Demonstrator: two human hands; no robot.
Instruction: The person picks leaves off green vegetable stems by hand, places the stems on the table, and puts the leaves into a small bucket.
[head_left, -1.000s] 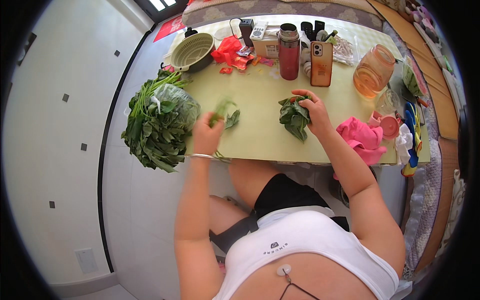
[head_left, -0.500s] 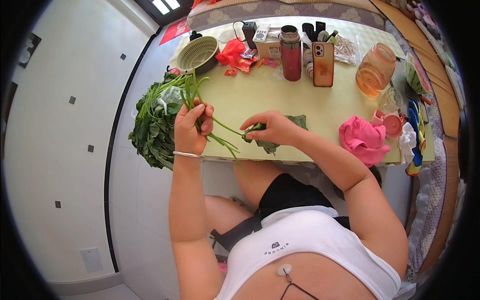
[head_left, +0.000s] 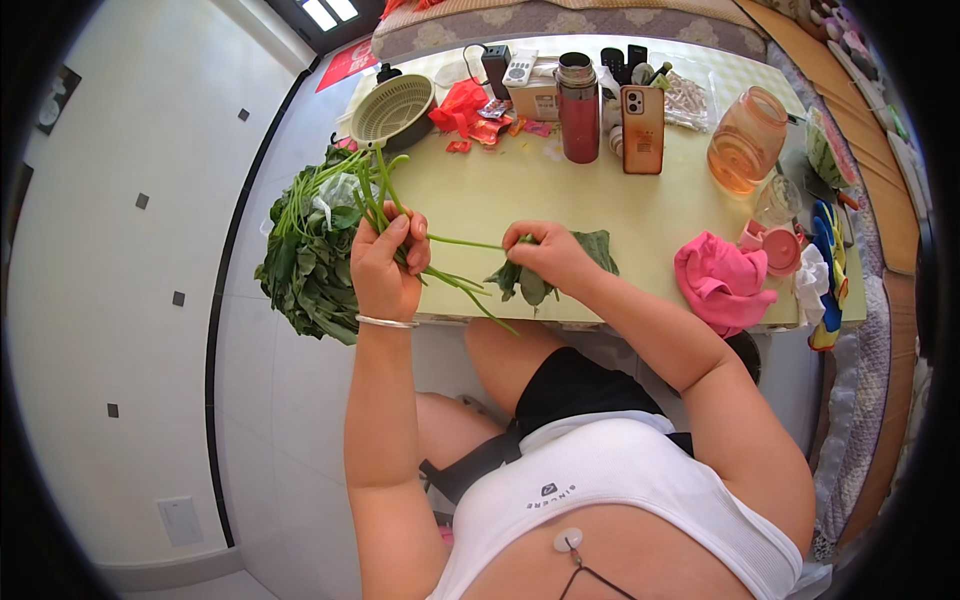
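Observation:
My left hand point(head_left: 388, 262), with a bangle at the wrist, is closed round a small bunch of green vegetable stems point(head_left: 462, 284). Their ends stick out above and below the fist. One stem runs level from it to my right hand point(head_left: 550, 254), whose thumb and fingers pinch its right end. Dark green leaves point(head_left: 598, 250) lie under and beside that hand at the table's near edge; whether they join the pinched stem is hidden. A big heap of leafy greens point(head_left: 308, 275) with a clear plastic wrap hangs over the table's left edge, next to my left hand.
On the pale yellow table point(head_left: 480, 195) stand a strainer basket point(head_left: 372, 118), red plastic bag point(head_left: 462, 108), maroon flask point(head_left: 577, 120), phone point(head_left: 642, 130) and pinkish jar with liquid point(head_left: 745, 145). A pink cloth point(head_left: 722, 280), a pink lid point(head_left: 778, 250) and gloves point(head_left: 828, 270) lie at the right.
My right hand has moved slightly right and up, and the stem between my hands now runs nearly level. The left hand has kept its grip on the bunch.

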